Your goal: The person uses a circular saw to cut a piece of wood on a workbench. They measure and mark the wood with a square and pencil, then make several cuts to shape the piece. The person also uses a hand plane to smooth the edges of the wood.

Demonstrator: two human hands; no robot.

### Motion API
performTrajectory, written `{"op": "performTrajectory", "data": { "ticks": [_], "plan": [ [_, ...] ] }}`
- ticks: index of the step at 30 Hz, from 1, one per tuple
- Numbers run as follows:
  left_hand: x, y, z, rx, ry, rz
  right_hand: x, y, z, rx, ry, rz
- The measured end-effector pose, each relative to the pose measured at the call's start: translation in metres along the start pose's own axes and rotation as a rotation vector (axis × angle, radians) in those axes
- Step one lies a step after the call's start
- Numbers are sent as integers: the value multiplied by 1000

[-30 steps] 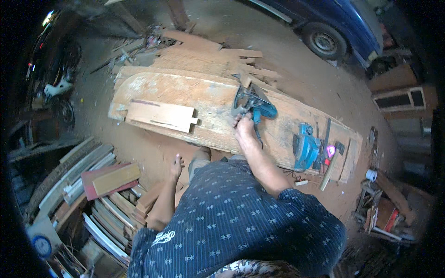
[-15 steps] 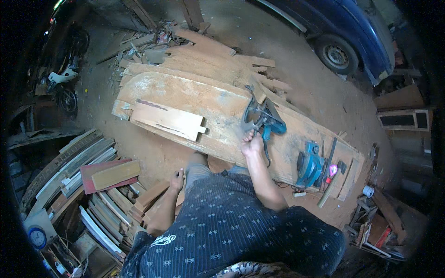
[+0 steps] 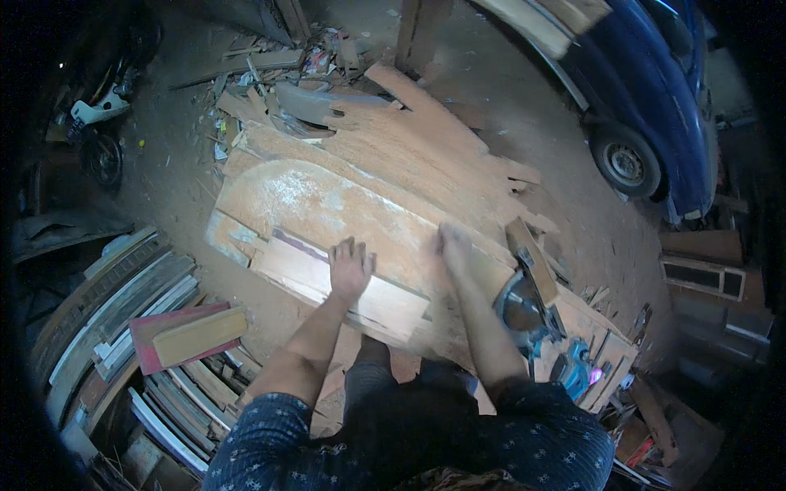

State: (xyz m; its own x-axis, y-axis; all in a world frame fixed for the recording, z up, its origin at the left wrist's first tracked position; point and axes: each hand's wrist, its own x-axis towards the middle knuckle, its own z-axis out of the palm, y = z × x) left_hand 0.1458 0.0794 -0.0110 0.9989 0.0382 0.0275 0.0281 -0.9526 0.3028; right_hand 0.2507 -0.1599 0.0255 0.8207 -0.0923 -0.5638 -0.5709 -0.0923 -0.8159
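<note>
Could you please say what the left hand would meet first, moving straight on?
The left hand would probably meet the sawdust-covered, tan wooden bench top first, though its height above that is unclear.

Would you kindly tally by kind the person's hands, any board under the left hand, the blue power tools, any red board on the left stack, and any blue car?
Hands: 2, left hand and right hand
Board under the left hand: 1, pale board
Blue power tools: 2, saw and planer
Red board: 1
Blue car: 1
Total: 7
</note>
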Motion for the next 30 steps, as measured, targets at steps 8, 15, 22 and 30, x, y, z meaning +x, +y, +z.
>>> {"op": "performTrajectory", "data": {
  "ticks": [8, 15, 22, 30],
  "plan": [
    [17, -18, 6, -233, -128, -120, 328, -45, 44, -1182, 263, -353],
    [13, -27, 13, -259, -206, -153, 391, -50, 44, -1369, 213, -85],
    [25, -26, 6, -312, -171, -54, 351, -32, 14, -1308, 220, -489],
    [15, -18, 7, -204, -135, -39, 113, -61, 41, -933, 219, -391]
  ]
}}
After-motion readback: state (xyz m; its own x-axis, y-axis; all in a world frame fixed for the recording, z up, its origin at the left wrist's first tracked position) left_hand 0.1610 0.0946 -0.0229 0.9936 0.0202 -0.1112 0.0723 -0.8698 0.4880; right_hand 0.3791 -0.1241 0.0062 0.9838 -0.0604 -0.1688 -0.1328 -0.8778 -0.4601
